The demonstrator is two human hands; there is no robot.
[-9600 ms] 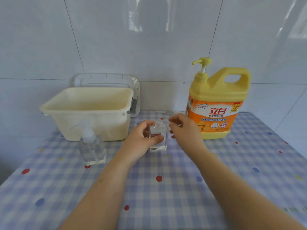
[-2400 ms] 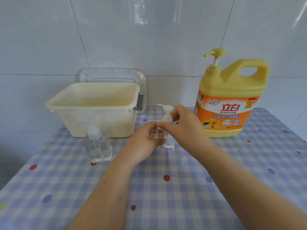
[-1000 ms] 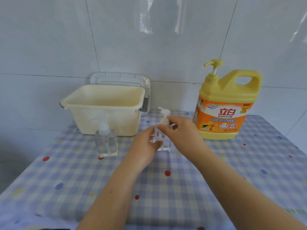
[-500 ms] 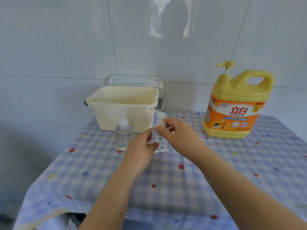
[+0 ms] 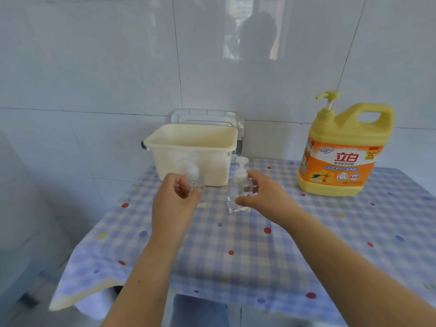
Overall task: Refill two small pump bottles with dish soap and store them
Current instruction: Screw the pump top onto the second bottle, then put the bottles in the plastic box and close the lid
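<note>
- Head view: two small pump bottles stand upright, pumps on, just in front of the cream tub (image 5: 212, 167). The left bottle (image 5: 194, 179) is partly hidden by the hand around it.
- The left hand (image 5: 175, 204) curls thumb and fingers round the left bottle. The right hand (image 5: 267, 197) grips the right bottle (image 5: 237, 197), thumb low on its side, fingers behind the neck.
- The open tub lies straight beyond both hands, the left hand nearer. Storing likely means lifting each bottle over the rim.
- A checked tablecloth (image 5: 259, 246) covers the table and the soap jug (image 5: 339, 159) stands well to the right. A clear lid (image 5: 207, 115) leans on the tiled wall (image 5: 94, 67).
</note>
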